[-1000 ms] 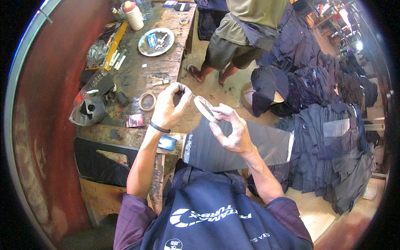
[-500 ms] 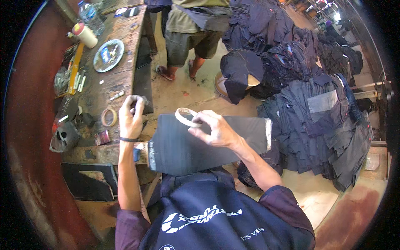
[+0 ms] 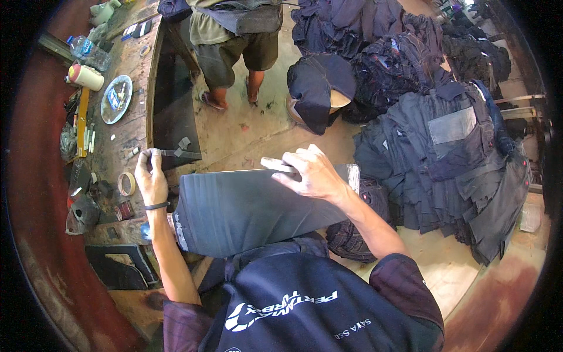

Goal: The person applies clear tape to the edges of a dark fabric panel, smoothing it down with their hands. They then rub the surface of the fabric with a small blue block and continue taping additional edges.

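Over my lap lies a long board covered in dark grey cloth [image 3: 246,211], its end bands pale. My right hand [image 3: 314,173] is closed around a pale tape roll [image 3: 277,165], held just above the cloth's far edge and seen nearly edge-on. Off the board's left end, my left hand [image 3: 152,179] pinches a thin grey strip [image 3: 179,154] between thumb and fingers. This strip sticks out to the right, with a small crumpled bit on it. A second tape roll [image 3: 126,184] rests on the wooden bench near my left hand.
The wooden bench [image 3: 132,94] along the left bears a metal plate [image 3: 116,100], a plastic bottle [image 3: 91,54], a cream flask [image 3: 86,77] and small clutter. Piles of dark garments [image 3: 434,158] fill the right. Another person [image 3: 234,56] stands ahead, beside a cloth-draped stool [image 3: 319,88].
My left hand has shifted left and slightly down, and the strip now stretches out from its fingers. The tape roll in my right hand has turned from a visible ring to edge-on.
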Available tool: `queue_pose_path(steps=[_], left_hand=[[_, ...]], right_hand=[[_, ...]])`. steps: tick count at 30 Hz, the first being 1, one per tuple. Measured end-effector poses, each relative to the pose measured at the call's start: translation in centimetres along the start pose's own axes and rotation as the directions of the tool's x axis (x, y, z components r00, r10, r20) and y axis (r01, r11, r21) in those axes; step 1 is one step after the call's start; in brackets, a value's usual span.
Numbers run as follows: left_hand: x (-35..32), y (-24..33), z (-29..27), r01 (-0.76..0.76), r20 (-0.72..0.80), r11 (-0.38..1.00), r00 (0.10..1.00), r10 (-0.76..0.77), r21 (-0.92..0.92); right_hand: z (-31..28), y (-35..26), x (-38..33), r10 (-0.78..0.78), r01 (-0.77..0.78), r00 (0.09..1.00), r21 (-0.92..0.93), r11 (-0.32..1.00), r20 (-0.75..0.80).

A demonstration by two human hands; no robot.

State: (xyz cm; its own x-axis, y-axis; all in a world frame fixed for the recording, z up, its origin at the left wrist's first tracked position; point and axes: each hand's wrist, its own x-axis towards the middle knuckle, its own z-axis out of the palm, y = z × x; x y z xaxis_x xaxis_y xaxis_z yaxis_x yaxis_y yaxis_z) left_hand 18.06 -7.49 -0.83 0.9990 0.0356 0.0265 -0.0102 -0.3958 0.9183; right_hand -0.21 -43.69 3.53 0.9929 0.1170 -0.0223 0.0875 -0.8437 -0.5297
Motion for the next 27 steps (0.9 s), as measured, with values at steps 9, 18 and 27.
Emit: queue_pose_path(steps=[9, 18, 27], left_hand=[[-1.7, -0.4, 2.9, 0.072, 0.026, 0.995, 0.997, -0.071, -0.068], [-0.4, -5.3, 1.1, 0.225, 0.211, 0.974, 0.952, -0.221, 0.002], [-0.5, -10.0, -2.6, 0.414, 0.188, 0.858, 0.857, -0.48, 0.303]], right_hand=[[-0.7, 7.1, -0.4, -0.015, 0.021, 0.997, 0.072, 0.997, -0.074], [-0.1, 5.7, -0.8, 0.309, -0.286, 0.939, 0.842, 0.457, 0.152], [1.6, 8.1, 6.2, 0.155, -0.246, 0.927, 0.242, 0.939, 0.342]])
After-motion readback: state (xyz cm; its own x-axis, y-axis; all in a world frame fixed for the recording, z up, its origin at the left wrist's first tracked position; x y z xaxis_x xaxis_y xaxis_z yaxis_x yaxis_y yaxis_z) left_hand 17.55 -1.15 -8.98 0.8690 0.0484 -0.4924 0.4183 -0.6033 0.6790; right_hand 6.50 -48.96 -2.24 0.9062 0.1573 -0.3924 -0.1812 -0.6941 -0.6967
